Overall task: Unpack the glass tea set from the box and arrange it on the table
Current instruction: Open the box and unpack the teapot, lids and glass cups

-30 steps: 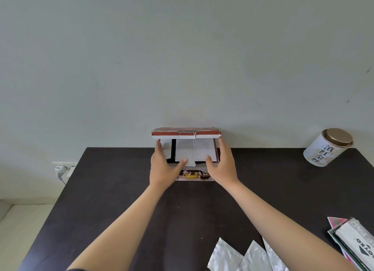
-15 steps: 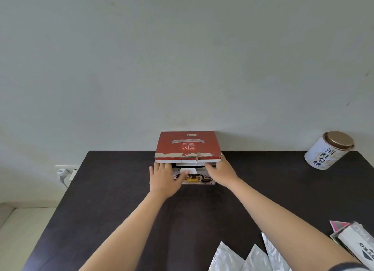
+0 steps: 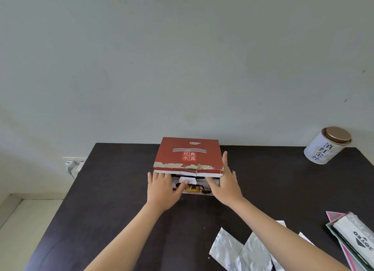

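A flat red cardboard box with white Chinese characters and a torn front lid edge lies at the back middle of the dark table, against the wall. Its lid is almost down, leaving a narrow gap at the front. My left hand rests on the box's front left, fingers tucked under the lid edge, thumb on a white tab. My right hand holds the front right corner, one finger running up the lid's right side. The box's printed front panel shows between my hands. The contents are hidden.
A white tea tin with a bronze lid stands tilted at the back right. Several silver foil packets lie near the front edge. A stack of printed packages sits at the right edge. A wall socket with a plug is left of the table.
The lid, standing upright a second ago, has swung down over the box. Both hands moved from inside the open box to its front edge and corner.
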### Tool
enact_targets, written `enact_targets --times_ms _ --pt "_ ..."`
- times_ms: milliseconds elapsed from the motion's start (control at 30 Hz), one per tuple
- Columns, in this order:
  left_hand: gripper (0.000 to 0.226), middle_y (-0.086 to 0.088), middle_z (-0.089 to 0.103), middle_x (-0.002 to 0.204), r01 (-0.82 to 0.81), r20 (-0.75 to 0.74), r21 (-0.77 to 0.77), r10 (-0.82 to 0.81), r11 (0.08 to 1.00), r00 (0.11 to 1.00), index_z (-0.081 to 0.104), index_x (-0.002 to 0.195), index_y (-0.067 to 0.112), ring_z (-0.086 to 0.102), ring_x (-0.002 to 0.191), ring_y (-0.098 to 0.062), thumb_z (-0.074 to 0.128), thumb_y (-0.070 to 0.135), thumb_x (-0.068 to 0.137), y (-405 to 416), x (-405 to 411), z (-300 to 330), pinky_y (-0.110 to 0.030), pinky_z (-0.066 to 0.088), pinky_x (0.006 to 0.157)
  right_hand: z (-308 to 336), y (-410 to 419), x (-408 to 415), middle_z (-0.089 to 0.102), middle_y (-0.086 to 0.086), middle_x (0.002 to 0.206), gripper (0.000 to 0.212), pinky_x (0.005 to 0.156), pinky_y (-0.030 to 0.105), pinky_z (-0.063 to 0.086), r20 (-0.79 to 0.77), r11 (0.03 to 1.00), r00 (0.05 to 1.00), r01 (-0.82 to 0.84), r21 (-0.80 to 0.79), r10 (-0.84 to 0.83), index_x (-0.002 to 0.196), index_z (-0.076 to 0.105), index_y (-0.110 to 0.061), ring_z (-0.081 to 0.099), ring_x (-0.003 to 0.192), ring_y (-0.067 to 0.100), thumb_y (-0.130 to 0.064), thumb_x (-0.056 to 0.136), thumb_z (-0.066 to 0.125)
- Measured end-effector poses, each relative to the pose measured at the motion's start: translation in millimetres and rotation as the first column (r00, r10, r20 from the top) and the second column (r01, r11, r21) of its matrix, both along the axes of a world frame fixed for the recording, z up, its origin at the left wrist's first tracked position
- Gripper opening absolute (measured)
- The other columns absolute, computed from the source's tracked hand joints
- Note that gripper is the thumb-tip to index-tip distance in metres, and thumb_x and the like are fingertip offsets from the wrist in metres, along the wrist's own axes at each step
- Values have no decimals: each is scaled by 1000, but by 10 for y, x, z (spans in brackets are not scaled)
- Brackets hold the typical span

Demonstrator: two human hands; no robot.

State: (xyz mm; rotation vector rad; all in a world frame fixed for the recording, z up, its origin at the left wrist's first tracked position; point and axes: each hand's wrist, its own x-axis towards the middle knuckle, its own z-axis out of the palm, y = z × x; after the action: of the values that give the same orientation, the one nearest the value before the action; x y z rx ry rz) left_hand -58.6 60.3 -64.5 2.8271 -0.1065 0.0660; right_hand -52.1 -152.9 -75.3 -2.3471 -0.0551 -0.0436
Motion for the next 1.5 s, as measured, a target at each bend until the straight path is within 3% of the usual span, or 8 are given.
enact_targets --times_ms 100,200,367,500,733,900,1033,1500 --pt "91 3 18 156 9 10 11 -9 1000 1000 11 149 21 10 145 -22 25 77 80 18 -13 4 -51 6 115 80 0 -27 10 -10 161 81 114 61 2 138 996 987 76 49 -82 151 17 -32 15 147 17 -78 84 25" --pt "96 2 -12 158 17 -18 5 -17 1000 1000 -7 150 17 -17 144 -16 21 77 80 13 -13 20 -47 -2 114 285 16 108 34 -10 153 78 114 63 5 206 986 969 115 125 -139 149 25 -28 25 144 14 -75 87 20" --pt "102 3 -23 154 34 -62 9 -33 999 997 -14 149 16 -24 140 -14 10 82 75 22 -17 50 -49 -2 114 527 44 576 61 0 120 68 96 58 44 229 976 963 97 194 -141 149 22 -34 57 103 13 -71 92 20" --pt "104 2 -12 158 48 -44 94 -44 994 998 -6 151 17 -10 146 -18 9 84 72 63 21 109 -49 -2 114 685 84 830 26 8 157 78 114 54 26 123 986 981 143 84 -152 153 0 -14 29 142 26 -59 96 28" --pt "98 0 32 151 51 103 5 -51 999 993 38 140 19 26 140 -21 8 84 74 181 219 162 -50 9 117 490 7 1005 -18 -1 160 83 116 58 14 -66 983 998 5 -181 -17 151 -15 -18 4 149 21 -59 96 32" --pt "108 3 1 159 79 21 7 -79 997 997 9 151 16 -1 147 -18 4 86 70 194 428 195 -46 -5 114 376 23 1016 -40 -2 151 92 115 57 6 -149 954 989 -68 -293 25 147 -26 -18 -3 148 21 -64 93 32" --pt "110 5 -20 153 127 -51 16 -126 992 991 -7 150 15 -19 142 -14 -4 87 67 180 441 149 -46 0 117 300 32 979 -47 -5 146 94 113 61 9 -190 962 981 -90 -256 41 145 -30 -21 -1 148 21 -66 92 34" --pt "109 3 -19 154 118 -53 -20 -119 993 992 -7 149 12 -19 141 -14 -1 86 69 223 -133 96 -38 0 114 230 82 509 -41 -2 150 96 110 53 33 -208 960 975 -125 -252 72 150 -19 -17 11 147 26 -68 89 35"
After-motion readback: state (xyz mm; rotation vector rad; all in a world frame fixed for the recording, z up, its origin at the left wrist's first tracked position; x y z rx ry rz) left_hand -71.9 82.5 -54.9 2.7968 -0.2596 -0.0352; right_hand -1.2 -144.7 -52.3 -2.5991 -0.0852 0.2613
